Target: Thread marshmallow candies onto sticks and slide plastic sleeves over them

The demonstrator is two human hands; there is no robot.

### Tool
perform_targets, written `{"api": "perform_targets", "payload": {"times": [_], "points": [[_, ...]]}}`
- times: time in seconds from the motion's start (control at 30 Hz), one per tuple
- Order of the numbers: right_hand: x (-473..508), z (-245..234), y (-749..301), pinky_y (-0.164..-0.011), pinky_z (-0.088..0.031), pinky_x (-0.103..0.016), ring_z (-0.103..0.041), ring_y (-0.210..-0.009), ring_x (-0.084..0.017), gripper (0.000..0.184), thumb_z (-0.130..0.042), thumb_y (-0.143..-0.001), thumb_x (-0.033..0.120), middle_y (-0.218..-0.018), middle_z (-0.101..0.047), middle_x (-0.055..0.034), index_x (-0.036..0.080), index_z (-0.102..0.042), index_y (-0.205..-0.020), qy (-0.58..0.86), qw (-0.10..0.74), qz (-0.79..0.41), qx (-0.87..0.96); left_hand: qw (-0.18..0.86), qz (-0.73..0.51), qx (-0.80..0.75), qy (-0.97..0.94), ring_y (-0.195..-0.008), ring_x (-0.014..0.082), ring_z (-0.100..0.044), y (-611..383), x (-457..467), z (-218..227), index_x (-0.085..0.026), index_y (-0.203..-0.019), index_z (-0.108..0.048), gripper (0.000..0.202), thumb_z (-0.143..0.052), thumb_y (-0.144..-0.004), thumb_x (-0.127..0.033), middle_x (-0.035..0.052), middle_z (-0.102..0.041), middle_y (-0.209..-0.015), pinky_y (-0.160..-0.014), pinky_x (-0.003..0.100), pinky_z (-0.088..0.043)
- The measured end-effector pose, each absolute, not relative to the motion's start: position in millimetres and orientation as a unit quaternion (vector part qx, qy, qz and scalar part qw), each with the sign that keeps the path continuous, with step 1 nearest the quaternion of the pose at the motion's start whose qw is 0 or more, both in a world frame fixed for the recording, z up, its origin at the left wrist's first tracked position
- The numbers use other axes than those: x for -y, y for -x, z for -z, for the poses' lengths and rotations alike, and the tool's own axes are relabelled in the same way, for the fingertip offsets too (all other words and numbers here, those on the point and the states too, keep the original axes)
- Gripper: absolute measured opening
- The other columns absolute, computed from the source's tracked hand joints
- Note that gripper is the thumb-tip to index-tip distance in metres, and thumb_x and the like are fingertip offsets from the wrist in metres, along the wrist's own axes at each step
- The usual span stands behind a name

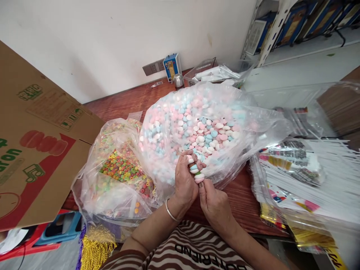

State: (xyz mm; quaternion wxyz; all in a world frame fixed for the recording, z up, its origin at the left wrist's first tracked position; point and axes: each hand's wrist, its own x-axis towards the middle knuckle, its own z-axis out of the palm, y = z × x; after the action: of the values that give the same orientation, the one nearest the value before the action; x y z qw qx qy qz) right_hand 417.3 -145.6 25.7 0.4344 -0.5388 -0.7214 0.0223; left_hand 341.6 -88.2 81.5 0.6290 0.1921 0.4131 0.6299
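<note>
My left hand (185,183), with a pale bangle at the wrist, is closed around a short row of round candies (194,168). The row has white, pale blue and pink pieces, and a green piece shows between them. Below it, my right hand (216,200) pinches the lower end, at a pink candy. Whether a stick or string runs through the row is hidden by the fingers. Just beyond both hands lies a big clear plastic bag (165,108) of pink, white and blue candies, its opening facing up.
At left, a clear bag (123,165) holds small multicoloured rings, beside a large cardboard box (42,131). White sticks (332,176) and printed packaging lie in a clear tray on the right. A blue box (172,67) and a metal cup (178,80) stand near the wall.
</note>
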Motion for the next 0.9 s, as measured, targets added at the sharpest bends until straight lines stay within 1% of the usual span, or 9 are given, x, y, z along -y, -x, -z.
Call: {"api": "perform_targets", "payload": {"times": [0.2,0.3,0.37,0.43,0.5,0.57,0.73,0.83,0.9], "points": [[145,-26,-419,-0.043,-0.028,-0.027,-0.054,-0.037,-0.013,0.039,-0.031,-0.109,0.024,-0.049,-0.059,0.0001,0.017,-0.057,-0.081,0.552,0.406,-0.025,0.728,0.609,-0.620,-0.414,-0.269,-0.063,0.0068,-0.054,-347,96,-68,-0.020,-0.106,-0.060,0.028,-0.058,-0.095,-0.045,-0.0017,-0.056,-0.081,-0.068,0.019,-0.052],[145,-31,-419,-0.046,-0.030,-0.027,-0.061,-0.045,-0.015,0.034,-0.032,-0.108,0.025,-0.058,-0.067,-0.0029,0.016,-0.060,-0.090,0.564,0.378,-0.084,0.729,0.620,-0.614,-0.426,-0.238,-0.061,0.0057,-0.053,-340,91,-69,-0.022,-0.109,-0.059,0.025,-0.062,-0.092,-0.041,-0.0034,-0.053,-0.079,-0.058,0.015,-0.048],[146,-35,-419,-0.049,-0.032,-0.026,-0.066,-0.053,-0.015,0.026,-0.037,-0.107,0.025,-0.070,-0.073,-0.0038,0.017,-0.060,-0.098,0.568,0.347,-0.138,0.733,0.616,-0.625,-0.430,-0.213,-0.057,0.0042,-0.050,-333,85,-73,-0.024,-0.110,-0.058,0.026,-0.068,-0.087,-0.033,-0.0054,-0.051,-0.077,-0.048,0.012,-0.040],[148,-37,-419,-0.050,-0.032,-0.026,-0.067,-0.056,-0.016,0.019,-0.040,-0.105,0.022,-0.075,-0.075,-0.0033,0.017,-0.058,-0.100,0.565,0.308,-0.160,0.749,0.612,-0.635,-0.419,-0.217,-0.057,0.0040,-0.051,-329,81,-76,-0.024,-0.109,-0.060,0.028,-0.071,-0.084,-0.031,-0.0050,-0.052,-0.078,-0.041,0.011,-0.033],[150,-37,-419,-0.048,-0.030,-0.027,-0.066,-0.056,-0.016,0.016,-0.042,-0.102,0.017,-0.071,-0.072,-0.0029,0.017,-0.057,-0.098,0.561,0.282,-0.152,0.763,0.606,-0.634,-0.418,-0.235,-0.057,0.0036,-0.051,-330,80,-78,-0.023,-0.112,-0.062,0.030,-0.071,-0.086,-0.034,-0.0042,-0.054,-0.082,-0.042,0.011,-0.035],[152,-35,-417,-0.047,-0.030,-0.027,-0.065,-0.055,-0.016,0.014,-0.042,-0.100,0.015,-0.069,-0.070,-0.0032,0.016,-0.056,-0.098,0.563,0.276,-0.142,0.766,0.601,-0.624,-0.424,-0.263,-0.056,0.0031,-0.049,-334,85,-78,-0.023,-0.119,-0.063,0.033,-0.069,-0.090,-0.037,-0.0041,-0.054,-0.083,-0.047,0.013,-0.042],[152,-27,-417,-0.048,-0.033,-0.026,-0.064,-0.055,-0.015,0.017,-0.038,-0.104,0.022,-0.072,-0.070,-0.0047,0.015,-0.054,-0.103,0.558,0.326,-0.155,0.748,0.570,-0.610,-0.426,-0.348,-0.059,0.0051,-0.052,-346,102,-75,-0.027,-0.130,-0.062,0.037,-0.062,-0.096,-0.039,-0.0028,-0.057,-0.085,-0.056,0.018,-0.049],[154,-27,-426,-0.051,-0.034,-0.026,-0.061,-0.055,-0.014,0.024,-0.034,-0.106,0.024,-0.071,-0.068,-0.0037,0.016,-0.056,-0.100,0.559,0.405,-0.183,0.700,0.582,-0.590,-0.415,-0.375,-0.065,0.0072,-0.058,-353,104,-80,-0.029,-0.131,-0.063,0.040,-0.064,-0.094,-0.043,-0.0005,-0.063,-0.090,-0.058,0.018,-0.050],[159,-33,-437,-0.053,-0.036,-0.025,-0.058,-0.055,-0.013,0.026,-0.033,-0.107,0.027,-0.069,-0.064,-0.0013,0.018,-0.056,-0.098,0.552,0.479,-0.228,0.643,0.615,-0.573,-0.379,-0.386,-0.078,0.0115,-0.065,-360,99,-89,-0.030,-0.129,-0.065,0.043,-0.064,-0.092,-0.052,0.0033,-0.068,-0.100,-0.065,0.021,-0.053]]}}
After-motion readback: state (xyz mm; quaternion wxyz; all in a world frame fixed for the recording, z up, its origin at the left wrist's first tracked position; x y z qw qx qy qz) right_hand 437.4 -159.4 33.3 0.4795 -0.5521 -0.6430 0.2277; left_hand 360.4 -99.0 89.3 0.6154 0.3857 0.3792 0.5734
